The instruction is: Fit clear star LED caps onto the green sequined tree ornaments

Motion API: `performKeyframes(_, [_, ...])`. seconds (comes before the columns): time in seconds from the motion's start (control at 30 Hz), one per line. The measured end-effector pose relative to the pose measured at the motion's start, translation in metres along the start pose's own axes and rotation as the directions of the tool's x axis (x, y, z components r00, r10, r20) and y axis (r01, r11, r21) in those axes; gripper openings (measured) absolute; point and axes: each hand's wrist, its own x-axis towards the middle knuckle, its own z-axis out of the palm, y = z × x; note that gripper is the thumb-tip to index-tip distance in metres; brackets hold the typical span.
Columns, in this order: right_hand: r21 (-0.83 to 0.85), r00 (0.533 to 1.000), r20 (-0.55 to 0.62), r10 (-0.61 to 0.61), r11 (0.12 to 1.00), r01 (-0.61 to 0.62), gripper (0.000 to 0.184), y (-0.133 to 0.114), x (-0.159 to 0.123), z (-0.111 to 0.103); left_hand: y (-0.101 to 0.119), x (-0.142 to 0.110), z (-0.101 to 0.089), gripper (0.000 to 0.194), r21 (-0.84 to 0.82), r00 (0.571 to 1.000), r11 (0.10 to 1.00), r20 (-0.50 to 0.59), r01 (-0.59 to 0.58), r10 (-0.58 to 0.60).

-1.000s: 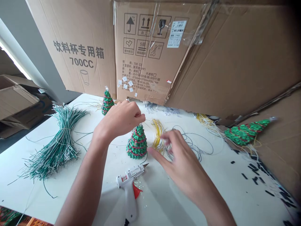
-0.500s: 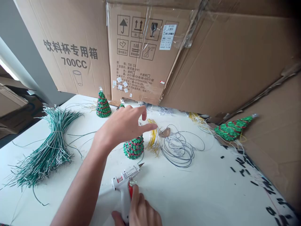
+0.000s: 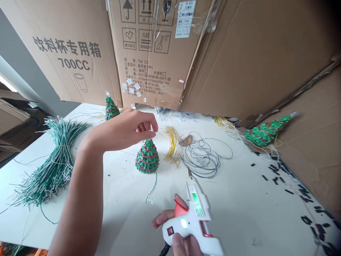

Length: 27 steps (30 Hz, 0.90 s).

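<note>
Left hand (image 3: 128, 131) raised over the middle of the white surface (image 3: 239, 209), fingers curled in, tips drawn close together and narrow. A fine strand may run from the fingertips (image 3: 153, 134); too thin to say whether it is held. Just below and slightly apart from those fingertips stands a small cone-shaped wire tree (image 3: 147, 157), upright, glittery green wound with red, one thin green wire (image 3: 153, 186) trailing from its base toward the lower edge.

Right hand (image 3: 176, 227) at bottom centre, closed around a white hot glue gun (image 3: 193, 220), red trigger against the fingers, nozzle tipped up toward the wires, small light glowing on the body, black cord (image 3: 165, 250) leaving at the bottom.

Second upright tree (image 3: 110, 109) at upper left, beyond the left hand. Third tree (image 3: 266, 131) lies on its side against a cardboard sheet (image 3: 311, 106) at right, tip pointing upper right.

Large bundle of green-and-white wires (image 3: 50, 167) at left. Yellow-and-white wire bunch (image 3: 172, 147) right of centre, beside a loose dark wire coil (image 3: 202, 156). Cardboard cartons (image 3: 151, 46) with Chinese print and "700CC" stand along the far edge. Black snippets (image 3: 275, 174) scattered at lower right.
</note>
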Motion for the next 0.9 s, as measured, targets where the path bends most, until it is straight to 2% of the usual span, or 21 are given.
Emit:
performKeyframes(0.07, [0.229,0.993,0.078,0.086,0.968,-0.101,0.062,-0.011,0.012,0.003,0.001,-0.002,-0.001,0.019,-0.022,1.0,1.0,0.003,-0.003,0.003])
performKeyframes(0.13, [0.44,0.975,0.136,0.174,0.872,-0.216,0.057,-0.02,0.018,0.012,0.002,-0.004,-0.003,0.02,-0.035,1.0,0.999,0.009,-0.009,0.009])
performKeyframes(0.23, [0.626,0.95,0.098,0.298,0.723,-0.292,0.05,-0.031,0.023,0.032,0.004,-0.003,-0.004,0.02,-0.015,1.0,1.0,0.017,-0.008,0.009])
performKeyframes(0.33, [0.637,0.935,-0.023,0.354,0.726,-0.259,0.052,-0.041,0.031,0.053,0.004,-0.002,-0.006,0.018,0.018,1.0,1.0,0.004,-0.009,0.009])
performKeyframes(0.47, [0.615,0.923,-0.102,0.372,0.753,-0.235,0.055,-0.05,0.048,0.07,0.0,0.001,-0.006,0.016,0.008,1.0,1.0,0.002,-0.005,0.005])
performKeyframes(0.7, [0.589,0.902,-0.157,0.402,0.772,-0.241,0.067,-0.047,0.057,0.074,-0.002,0.004,-0.008,0.018,0.074,0.999,0.997,0.027,0.033,-0.035])
performKeyframes(0.9, [0.578,0.903,-0.163,0.397,0.78,-0.238,0.069,-0.044,0.058,0.073,-0.001,0.005,-0.009,0.022,0.119,0.996,0.992,0.084,0.031,-0.041])
